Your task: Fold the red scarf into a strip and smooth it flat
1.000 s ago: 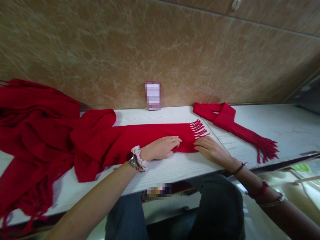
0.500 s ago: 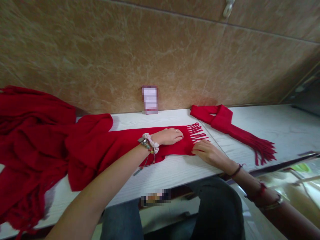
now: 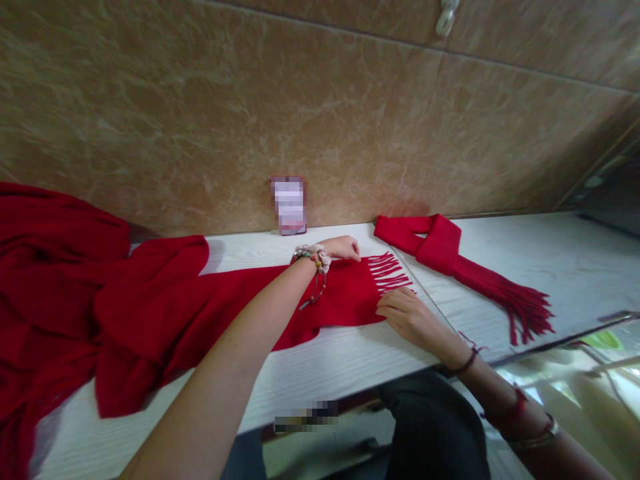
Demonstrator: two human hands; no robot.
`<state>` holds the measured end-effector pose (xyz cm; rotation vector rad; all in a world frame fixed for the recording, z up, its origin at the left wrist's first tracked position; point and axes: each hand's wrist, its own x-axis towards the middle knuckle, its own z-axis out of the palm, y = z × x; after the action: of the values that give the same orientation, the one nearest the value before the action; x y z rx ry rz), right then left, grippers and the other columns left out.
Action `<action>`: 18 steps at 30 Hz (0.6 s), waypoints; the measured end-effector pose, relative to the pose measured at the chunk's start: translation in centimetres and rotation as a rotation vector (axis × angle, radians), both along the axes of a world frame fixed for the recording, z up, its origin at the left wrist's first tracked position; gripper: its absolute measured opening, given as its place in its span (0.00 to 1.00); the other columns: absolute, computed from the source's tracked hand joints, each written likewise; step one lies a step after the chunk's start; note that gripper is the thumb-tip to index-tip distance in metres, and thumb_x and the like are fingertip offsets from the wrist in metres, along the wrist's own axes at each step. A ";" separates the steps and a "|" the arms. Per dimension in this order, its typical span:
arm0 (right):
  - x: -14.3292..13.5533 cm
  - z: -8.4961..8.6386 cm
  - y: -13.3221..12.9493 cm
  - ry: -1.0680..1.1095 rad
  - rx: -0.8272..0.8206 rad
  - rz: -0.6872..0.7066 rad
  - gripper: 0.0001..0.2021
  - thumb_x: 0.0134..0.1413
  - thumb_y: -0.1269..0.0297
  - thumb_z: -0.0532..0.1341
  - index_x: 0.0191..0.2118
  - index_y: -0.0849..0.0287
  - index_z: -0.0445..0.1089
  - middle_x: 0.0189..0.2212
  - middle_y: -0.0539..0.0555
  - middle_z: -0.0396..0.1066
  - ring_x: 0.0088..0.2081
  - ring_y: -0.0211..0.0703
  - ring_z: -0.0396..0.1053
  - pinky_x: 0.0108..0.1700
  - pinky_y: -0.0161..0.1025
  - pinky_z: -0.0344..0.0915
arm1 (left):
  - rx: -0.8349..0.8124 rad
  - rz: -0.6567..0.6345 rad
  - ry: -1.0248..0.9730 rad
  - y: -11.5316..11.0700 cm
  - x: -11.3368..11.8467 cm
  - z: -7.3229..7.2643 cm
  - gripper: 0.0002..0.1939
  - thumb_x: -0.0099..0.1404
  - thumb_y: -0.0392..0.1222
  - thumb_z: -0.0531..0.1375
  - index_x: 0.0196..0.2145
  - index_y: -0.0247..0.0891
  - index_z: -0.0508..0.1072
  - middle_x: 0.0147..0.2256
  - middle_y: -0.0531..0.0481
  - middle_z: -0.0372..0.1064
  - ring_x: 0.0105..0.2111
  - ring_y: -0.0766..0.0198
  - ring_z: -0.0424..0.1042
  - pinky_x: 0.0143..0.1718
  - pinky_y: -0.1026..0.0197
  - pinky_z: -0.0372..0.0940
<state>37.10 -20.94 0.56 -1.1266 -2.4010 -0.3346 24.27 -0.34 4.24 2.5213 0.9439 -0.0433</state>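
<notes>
A long red scarf (image 3: 345,300) lies flat across the white tabletop, its fringe pointing right and its left part running into a heap of red cloth (image 3: 45,280). At the scarf's far edge, just left of the fringe, my left hand (image 3: 345,247) is closed with fingertips pinching the cloth. My right hand (image 3: 404,313) has its fingers pressed together on the near corner by the fringe, gripping the edge there. A second red scarf (image 3: 440,247), folded over itself with its fringe spread, rests to the right.
A phone-like object (image 3: 290,205), blurred out, leans on the brown marbled wall (image 3: 225,133) behind the table (image 3: 350,367). The table's front edge runs above my knees. Another blurred item (image 3: 306,416) shows below that edge.
My left hand has moved from lying on the middle of the scarf to its far edge and closed there. My right hand stays near the close corner. The view has shifted slightly.
</notes>
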 end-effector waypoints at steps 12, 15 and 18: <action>0.1 0.2 -0.1 0.012 0.053 -0.005 0.10 0.58 0.76 0.51 0.33 0.61 0.68 0.33 0.55 0.72 0.40 0.43 0.67 0.45 0.44 0.61 | -0.072 -0.015 -0.075 0.6 -0.2 0.6 0.15 0.49 0.41 0.60 0.35 0.32 0.72 0.31 0.52 0.71 0.30 0.66 0.67 0.32 0.68 0.60; 0.1 0.0 0.0 0.030 0.068 -0.006 0.10 0.58 0.77 0.50 0.32 0.61 0.67 0.32 0.55 0.71 0.38 0.42 0.67 0.44 0.43 0.62 | -0.034 -0.019 -0.115 0.7 -0.3 0.4 0.18 0.50 0.40 0.61 0.40 0.32 0.70 0.36 0.50 0.70 0.35 0.66 0.68 0.35 0.68 0.61; 0.1 -0.1 0.2 0.011 0.010 -0.038 0.11 0.57 0.77 0.51 0.32 0.60 0.68 0.31 0.55 0.71 0.35 0.43 0.67 0.41 0.42 0.64 | 0.040 -0.007 -0.147 0.3 -0.3 -0.4 0.21 0.50 0.40 0.62 0.44 0.34 0.68 0.40 0.48 0.68 0.40 0.63 0.67 0.40 0.65 0.61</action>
<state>37.18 -20.75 0.43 -1.1677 -2.3692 -0.3513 23.95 0.01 3.86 2.5246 0.8847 0.1583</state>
